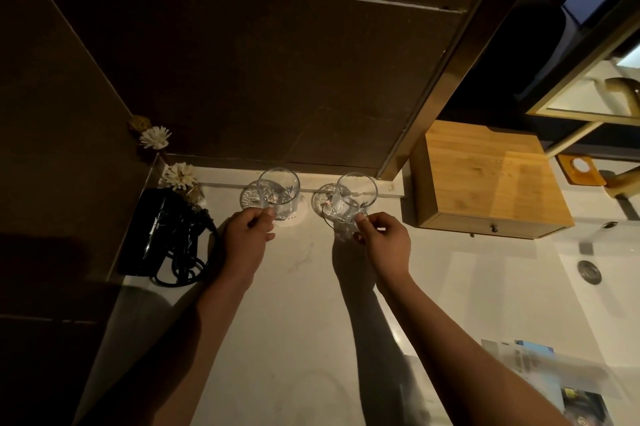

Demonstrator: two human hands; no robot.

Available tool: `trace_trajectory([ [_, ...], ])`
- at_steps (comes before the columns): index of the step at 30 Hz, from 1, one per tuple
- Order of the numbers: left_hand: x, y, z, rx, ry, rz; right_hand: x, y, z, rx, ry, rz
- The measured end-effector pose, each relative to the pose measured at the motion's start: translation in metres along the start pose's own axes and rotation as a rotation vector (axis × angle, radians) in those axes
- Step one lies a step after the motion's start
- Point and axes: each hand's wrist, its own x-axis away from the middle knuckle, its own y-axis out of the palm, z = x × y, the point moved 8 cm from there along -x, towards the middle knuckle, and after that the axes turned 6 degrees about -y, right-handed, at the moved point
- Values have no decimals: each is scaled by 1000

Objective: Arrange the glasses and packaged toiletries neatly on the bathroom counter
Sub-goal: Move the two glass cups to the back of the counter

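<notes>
**Two glasses in hand at the back of the counter**

While both your arms reach forward over the white counter (294, 287), each hand closes on one clear glass near the back wall. Your left hand (246, 235) pinches the left glass (280, 193) low on its near side, thumb and fingertips pressed against the wall of the glass close to the base; the bowl and open rim stand above and beyond the grip. That glass looks upright, its base at or just above a round patterned coaster (250, 199) that shows behind and to its left. Whether the base touches the coaster cannot be told.

Your right hand (382, 238) grips the right glass (351, 200) at its lower end, fingers curled round the base. This glass tilts, rim leaning away from you and toward the wall. A second coaster (322, 201) lies just left of it, partly under the glass.

Surroundings noted:
- black hair dryer (157, 231) with coiled cord, at the left end of the counter, near your left hand
- white flowers (180, 175) in the back left corner
- wooden box (491, 180) with a small drawer knob, right of the glasses
- packaged toiletries (554, 380), blurred, at the near right, well apart from both hands
- sink drain (588, 271) to the right
</notes>
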Motion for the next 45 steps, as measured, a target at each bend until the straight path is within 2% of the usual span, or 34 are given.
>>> trace_trajectory([
  [7,2,0,0,16,-1,-20,8,-1,-7,-64,-26,55],
  [16,2,-1,0,10,-17,-13,11,12,5,57,-47,81],
  [22,4,-1,2,38,-25,0,12,19,4,94,-85,-25],
  [24,5,-1,3,65,-40,10,16,12,3,195,-160,-55],
  [27,10,2,7,133,-68,14,31,-7,8,483,-394,3],
  [31,19,4,14,169,-45,48,49,-9,40,701,-450,-63],
  [45,35,14,7,167,-29,134,51,-10,40,736,-469,-51],
])
